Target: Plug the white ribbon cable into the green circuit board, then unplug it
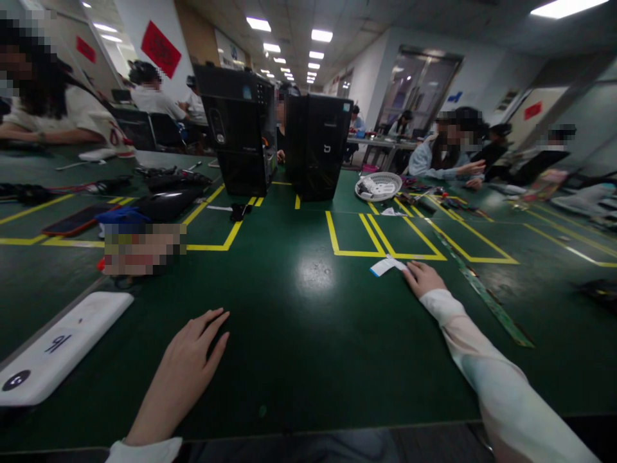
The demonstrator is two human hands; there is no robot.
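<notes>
My right hand (pixel 424 278) is stretched out over the green table (pixel 308 334), its fingers closed on one end of a white flat ribbon cable (pixel 384 266). The cable is folded, and its free end has a blue tip pointing left. My left hand (pixel 193 347) hovers over or rests on the table at the near left, fingers extended and thumb apart, with nothing in it. Right of my right hand lies a long, narrow green circuit board strip (pixel 496 308).
Two black computer towers (pixel 313 148) stand at the back middle. A white basket (pixel 378 186) holds white parts. A white device (pixel 62 347) lies at left near a blue object (pixel 123 217) and cables. Yellow tape (pixel 357 253) marks rectangles. People sit at both sides.
</notes>
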